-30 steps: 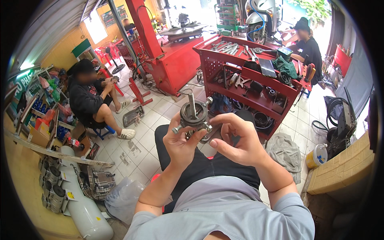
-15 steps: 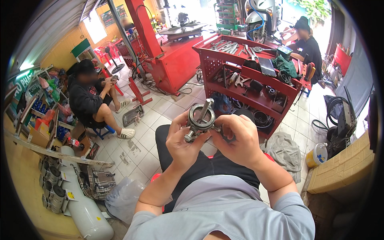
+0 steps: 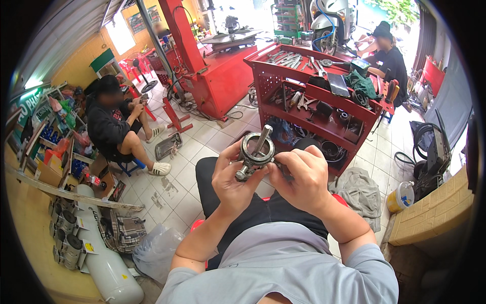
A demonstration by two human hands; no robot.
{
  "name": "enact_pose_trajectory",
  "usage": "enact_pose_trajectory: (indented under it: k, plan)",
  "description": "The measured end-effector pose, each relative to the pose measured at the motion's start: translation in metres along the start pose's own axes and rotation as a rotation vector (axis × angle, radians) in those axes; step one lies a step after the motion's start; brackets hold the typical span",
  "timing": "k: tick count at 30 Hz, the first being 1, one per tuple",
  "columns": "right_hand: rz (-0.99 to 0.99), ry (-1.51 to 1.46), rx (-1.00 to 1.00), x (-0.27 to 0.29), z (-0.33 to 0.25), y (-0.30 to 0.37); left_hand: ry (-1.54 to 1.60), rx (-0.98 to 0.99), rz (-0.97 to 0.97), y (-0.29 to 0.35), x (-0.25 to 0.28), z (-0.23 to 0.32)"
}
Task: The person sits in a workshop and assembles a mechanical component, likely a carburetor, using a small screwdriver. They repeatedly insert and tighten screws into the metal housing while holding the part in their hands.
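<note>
In front of my lap, my left hand [image 3: 230,180] is closed round the left and lower side of a ring-shaped metal part [image 3: 244,152]. A shiny rod [image 3: 263,139] stands up at a slant through the ring's opening, and a bolt head [image 3: 241,175] juts out at its lower left. My right hand [image 3: 302,175] is closed at the ring's right edge, its thumb and forefinger pinching there. Those fingertips partly hide what lies between them. The underside of the part is covered by my fingers.
Ahead stands a red tool trolley [image 3: 309,109] bearing wrenches [image 3: 288,60]. A person [image 3: 114,119] sits at left near a metal tray [image 3: 168,146]; another person [image 3: 391,58] is behind the trolley. A grey cloth [image 3: 357,190] and a bucket [image 3: 401,196] are at right, a white cylinder [image 3: 109,258] at left.
The metal part has shifted very slightly to the right in my hands. My right fingers have turned a little, the forefinger now reaching closer along the ring's edge.
</note>
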State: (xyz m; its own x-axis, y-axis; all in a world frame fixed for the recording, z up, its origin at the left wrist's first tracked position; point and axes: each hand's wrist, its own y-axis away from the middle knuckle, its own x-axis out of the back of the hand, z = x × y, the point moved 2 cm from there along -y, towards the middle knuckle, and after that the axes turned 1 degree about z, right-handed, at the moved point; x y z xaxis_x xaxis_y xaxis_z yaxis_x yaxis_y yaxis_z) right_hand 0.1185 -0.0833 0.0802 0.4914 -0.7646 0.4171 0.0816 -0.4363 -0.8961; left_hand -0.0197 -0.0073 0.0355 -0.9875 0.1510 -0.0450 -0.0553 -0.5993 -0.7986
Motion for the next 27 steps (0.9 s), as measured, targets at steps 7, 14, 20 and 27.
enact_pose_trajectory:
  k: [7, 14, 20, 27]
  plan:
    - [0.018, -0.016, -0.037, 0.0044, -0.0041, -0.0047, 0.021, -0.071, 0.008, 0.0005, 0.0029, -0.0023]
    - [0.035, -0.015, -0.001, 0.0044, -0.0041, -0.0017, 0.041, -0.055, 0.005, -0.0007, 0.0022, -0.0002]
    - [0.049, 0.038, -0.009, 0.0023, -0.0054, 0.0007, 0.048, -0.054, 0.016, 0.0022, 0.0001, -0.002]
    - [0.035, 0.025, -0.108, 0.0059, -0.0082, -0.0039, -0.075, -0.074, -0.025, 0.0001, 0.0023, 0.0035]
